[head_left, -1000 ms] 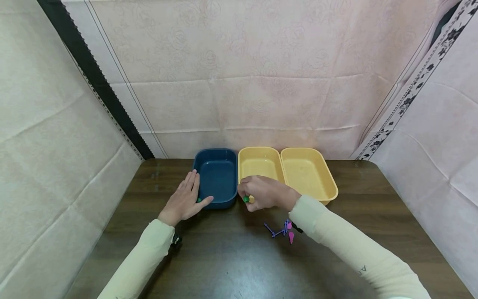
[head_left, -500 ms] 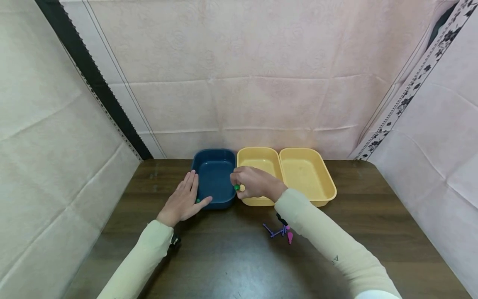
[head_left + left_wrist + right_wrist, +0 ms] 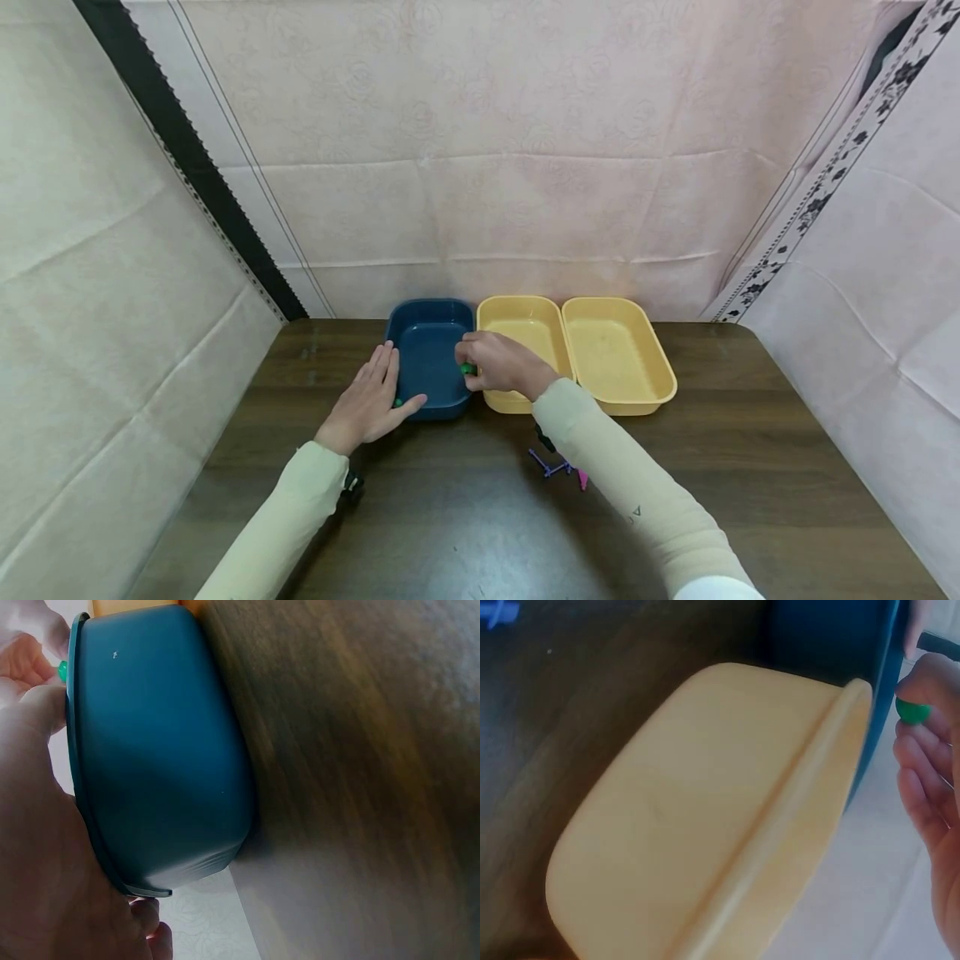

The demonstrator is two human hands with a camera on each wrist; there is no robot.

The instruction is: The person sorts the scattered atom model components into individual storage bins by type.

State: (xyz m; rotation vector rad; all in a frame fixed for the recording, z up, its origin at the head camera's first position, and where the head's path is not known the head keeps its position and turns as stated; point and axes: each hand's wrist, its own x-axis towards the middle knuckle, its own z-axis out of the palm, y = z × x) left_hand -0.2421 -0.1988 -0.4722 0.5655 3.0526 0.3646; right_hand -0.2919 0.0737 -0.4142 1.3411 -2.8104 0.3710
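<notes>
We record one dark brown wooden table (image 3: 750, 467). Directly on it, along the far edge, we list a dark blue plastic tub (image 3: 429, 337), touching a pale yellow plastic tub (image 3: 525, 325), itself beside a second pale yellow tub (image 3: 618, 354). Nearer us lies a small cluster of purple and pink plastic pieces (image 3: 553, 468).

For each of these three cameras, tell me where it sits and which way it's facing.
Head: above, facing down at the dark wooden table; both hands and sleeves show.
Left wrist: low beside the blue plastic tray; left hand shows.
Right wrist: beside the yellow plastic tray; right hand pinches a small green piece.
All share the blue tray.
</notes>
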